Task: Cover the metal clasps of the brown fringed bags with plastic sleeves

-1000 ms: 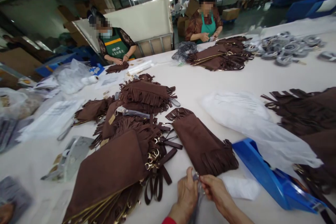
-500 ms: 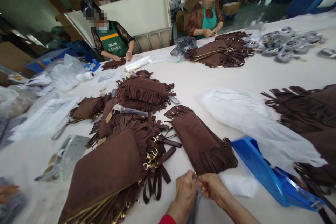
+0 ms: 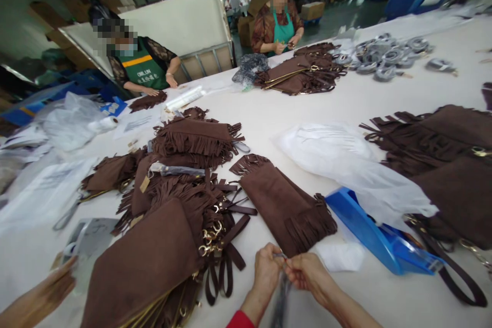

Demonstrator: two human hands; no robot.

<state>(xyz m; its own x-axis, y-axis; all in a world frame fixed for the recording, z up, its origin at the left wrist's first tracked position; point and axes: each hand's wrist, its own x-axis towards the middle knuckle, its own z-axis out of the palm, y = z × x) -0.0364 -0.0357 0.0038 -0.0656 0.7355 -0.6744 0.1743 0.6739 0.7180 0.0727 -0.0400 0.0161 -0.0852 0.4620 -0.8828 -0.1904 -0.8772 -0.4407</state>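
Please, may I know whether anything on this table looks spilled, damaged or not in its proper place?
Nothing looks clearly spilled or damaged; the fringed brown bag in the centre appears whole. Only slightly untidy: right of it, crumpled white plastic seems to drape over the blue plastic object, partly hiding it.

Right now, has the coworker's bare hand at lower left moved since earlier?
Yes: the coworker's hand moved rightward in view, closer to the stack of flat brown pouches.

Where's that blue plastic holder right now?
In the head view, the blue plastic holder lies right of the right hand, partly under the white plastic, beside a fringed brown bag.
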